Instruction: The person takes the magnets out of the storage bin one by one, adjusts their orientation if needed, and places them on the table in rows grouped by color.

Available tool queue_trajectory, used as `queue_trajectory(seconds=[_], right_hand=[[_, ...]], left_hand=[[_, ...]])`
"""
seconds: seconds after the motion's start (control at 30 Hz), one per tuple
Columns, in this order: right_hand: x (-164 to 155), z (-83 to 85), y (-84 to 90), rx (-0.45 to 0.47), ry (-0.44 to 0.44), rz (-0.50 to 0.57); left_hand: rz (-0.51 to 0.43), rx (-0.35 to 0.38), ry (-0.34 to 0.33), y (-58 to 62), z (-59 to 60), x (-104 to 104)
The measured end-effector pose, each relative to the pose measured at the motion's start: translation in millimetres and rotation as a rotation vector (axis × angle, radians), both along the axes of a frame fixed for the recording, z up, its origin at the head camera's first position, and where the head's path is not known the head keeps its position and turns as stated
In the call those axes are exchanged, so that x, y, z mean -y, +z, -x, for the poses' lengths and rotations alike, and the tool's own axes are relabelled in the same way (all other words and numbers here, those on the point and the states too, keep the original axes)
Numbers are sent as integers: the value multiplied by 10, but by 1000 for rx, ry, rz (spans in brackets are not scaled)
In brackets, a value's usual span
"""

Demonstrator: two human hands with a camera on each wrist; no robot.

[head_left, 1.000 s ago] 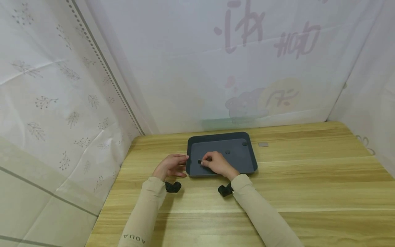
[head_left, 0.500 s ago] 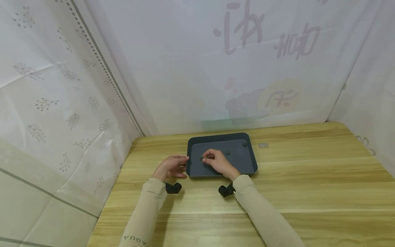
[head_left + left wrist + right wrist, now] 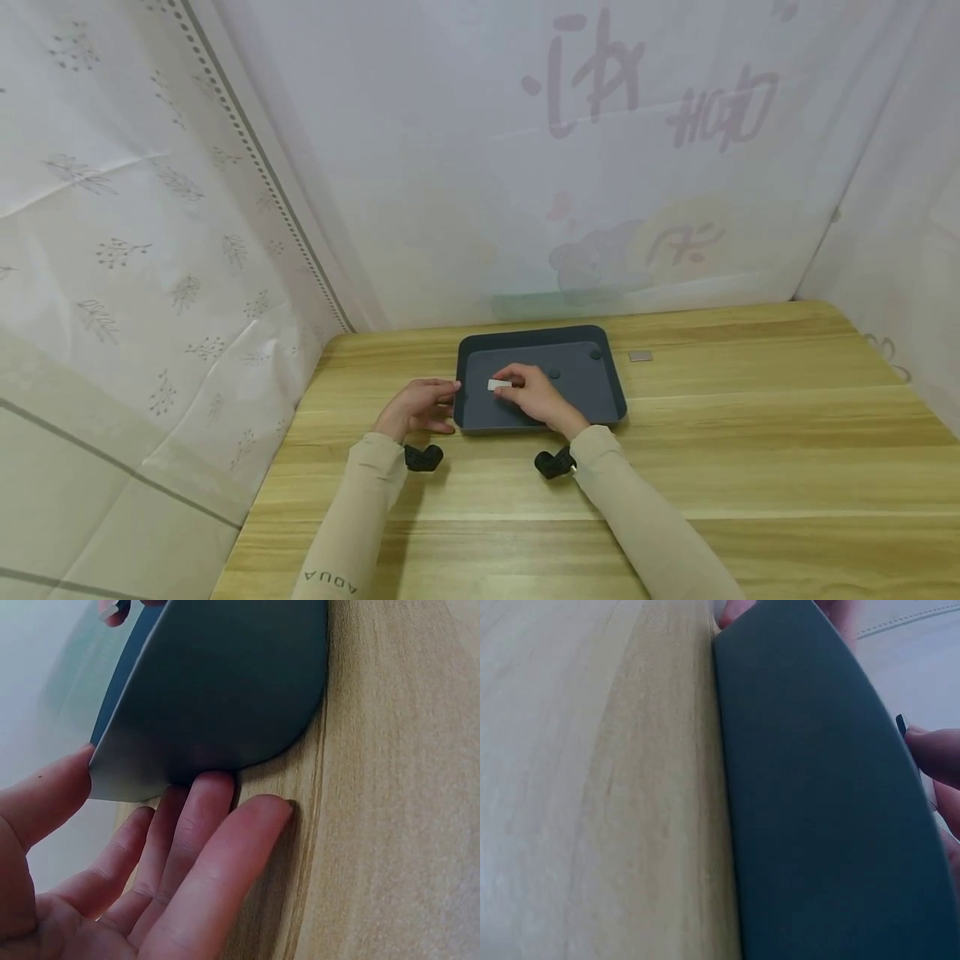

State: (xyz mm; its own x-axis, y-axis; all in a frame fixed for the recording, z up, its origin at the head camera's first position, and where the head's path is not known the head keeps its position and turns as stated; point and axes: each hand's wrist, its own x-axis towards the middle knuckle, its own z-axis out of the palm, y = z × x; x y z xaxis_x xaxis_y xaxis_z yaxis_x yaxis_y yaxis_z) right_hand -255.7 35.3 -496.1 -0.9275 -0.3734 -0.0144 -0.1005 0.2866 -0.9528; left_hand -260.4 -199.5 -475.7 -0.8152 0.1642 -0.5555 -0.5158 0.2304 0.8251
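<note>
The dark tray [image 3: 607, 392] on the counter [image 3: 750, 450] contained 2 small round discs [image 3: 554, 374]. The right hand [image 3: 534, 396] pinched a small pale rectangular plate [image 3: 498, 384] just above the tray floor, long axis left-right. The left hand [image 3: 417, 406], fingers relaxed, touched the tray's left wall.

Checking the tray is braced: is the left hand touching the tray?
Touching. The left wrist view shows the left hand's fingers pressed against the tray's outer wall.

I see a small grey square plate [image 3: 640, 356] lying on the light wooden table [image 3: 750, 467], backed by a white printed curtain [image 3: 150, 250].
</note>
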Motion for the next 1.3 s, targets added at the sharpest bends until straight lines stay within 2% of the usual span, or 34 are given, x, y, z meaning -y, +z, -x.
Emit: queue_trajectory(seconds=[0.37, 0.67, 0.9, 1.07, 1.3], right_hand=[[-156, 13, 108, 0, 33, 5], [-294, 16, 246, 5, 27, 10], [-403, 40, 374, -45, 36, -5], [-507, 55, 429, -74, 22, -9], [-668, 65, 465, -46, -6, -13]], left_hand=[[-13, 1, 24, -48, 31, 8], [-14, -4, 7, -32, 27, -27], [-5, -9, -11, -31, 29, -15], [-3, -3, -17, -10, 27, -2], [-12, 14, -3, -21, 36, 20]])
